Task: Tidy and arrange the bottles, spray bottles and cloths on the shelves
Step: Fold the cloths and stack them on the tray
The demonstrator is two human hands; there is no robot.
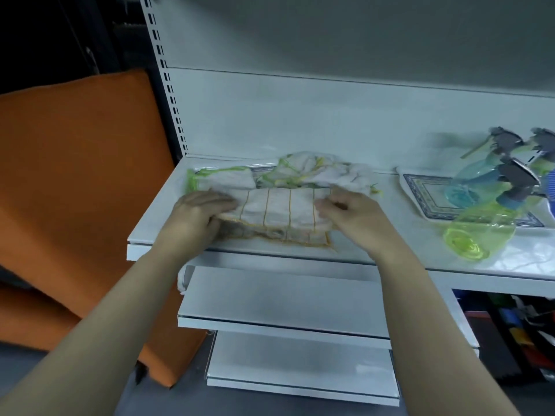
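Observation:
A white cloth with orange stripes [279, 211] lies partly folded near the front of the white shelf [345, 253]. My left hand [195, 214] pinches its left end, and my right hand [354, 217] pinches its right end. Behind it sits a rumpled heap of white cloths with green and yellow edging [306, 171], and a flatter green-edged cloth [222, 178] lies to the left. At the right, a green spray bottle [480, 229] lies on its side and a blue spray bottle [474, 181] lies behind it.
A white tray with a blue patterned border [426, 193] lies under the spray bottles at the right. Two lower white shelves [279, 298] jut out beneath. An orange padded panel [78, 175] leans to the left. Dark mixed items [516, 328] fill the space at lower right.

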